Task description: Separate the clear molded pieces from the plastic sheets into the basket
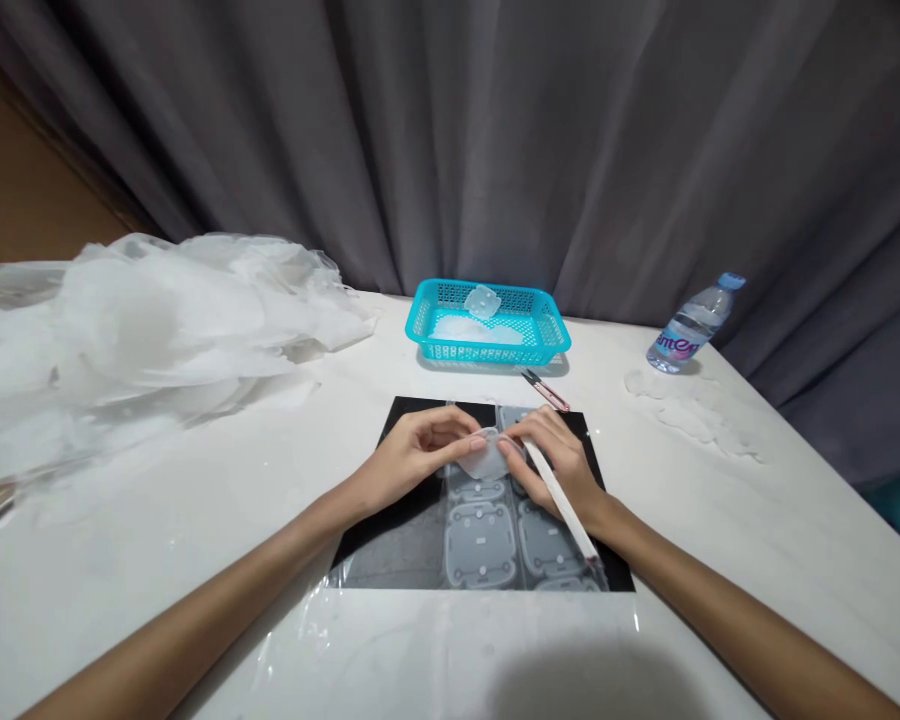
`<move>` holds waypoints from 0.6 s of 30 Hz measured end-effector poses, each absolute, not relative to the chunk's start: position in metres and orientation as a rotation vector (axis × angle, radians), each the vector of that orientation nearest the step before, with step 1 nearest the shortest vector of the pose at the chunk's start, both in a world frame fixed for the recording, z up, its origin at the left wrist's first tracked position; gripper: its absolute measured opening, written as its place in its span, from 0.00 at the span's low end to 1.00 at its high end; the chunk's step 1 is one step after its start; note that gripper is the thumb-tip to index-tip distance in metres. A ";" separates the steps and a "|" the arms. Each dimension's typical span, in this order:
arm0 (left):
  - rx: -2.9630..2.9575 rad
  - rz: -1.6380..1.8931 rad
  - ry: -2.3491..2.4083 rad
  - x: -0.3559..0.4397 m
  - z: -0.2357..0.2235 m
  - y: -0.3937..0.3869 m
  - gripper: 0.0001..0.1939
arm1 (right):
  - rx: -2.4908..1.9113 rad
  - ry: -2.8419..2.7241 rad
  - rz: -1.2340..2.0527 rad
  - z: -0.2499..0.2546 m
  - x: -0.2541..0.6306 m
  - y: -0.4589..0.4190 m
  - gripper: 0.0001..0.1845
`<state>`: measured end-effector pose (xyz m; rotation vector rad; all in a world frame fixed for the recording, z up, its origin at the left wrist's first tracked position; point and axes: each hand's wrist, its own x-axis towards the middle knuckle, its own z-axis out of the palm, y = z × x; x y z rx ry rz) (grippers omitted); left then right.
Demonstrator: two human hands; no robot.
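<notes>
A small, thin, translucent white piece is held up between both hands above a black sheet. My left hand pinches its left edge between thumb and fingers. My right hand grips its right edge with thumb and fingertip, and also holds a slim white pen-like stick that slants down toward the wrist. Beneath the hands, the glossy black sheet shows several grey rounded-square shapes in columns. Pink-handled thread snips lie just beyond the sheet's far edge.
A turquoise perforated basket stands at the back, holding a translucent rounded-square piece and white material. Crumpled white sheer sheeting is heaped at left. A water bottle stands at right, near flat white scraps. A grey curtain hangs behind.
</notes>
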<state>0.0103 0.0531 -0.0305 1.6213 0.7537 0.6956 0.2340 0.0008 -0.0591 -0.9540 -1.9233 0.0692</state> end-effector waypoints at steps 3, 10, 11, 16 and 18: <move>1.571 0.667 0.711 0.009 -0.029 0.055 0.11 | -0.944 -1.910 0.023 -0.060 0.235 0.001 0.04; 1.578 0.624 0.663 0.005 -0.029 0.059 0.11 | -0.928 -1.881 -0.088 -0.059 0.235 -0.001 0.05; 1.604 0.622 0.664 0.004 -0.029 0.059 0.11 | -0.924 -1.888 -0.106 -0.059 0.235 -0.001 0.05; 1.882 0.617 0.678 0.002 -0.025 0.056 0.09 | -0.888 -1.935 -0.182 -0.060 0.235 -0.004 0.07; 1.967 0.602 0.662 0.001 -0.024 0.055 0.09 | -0.876 -1.939 -0.212 -0.059 0.234 -0.004 0.07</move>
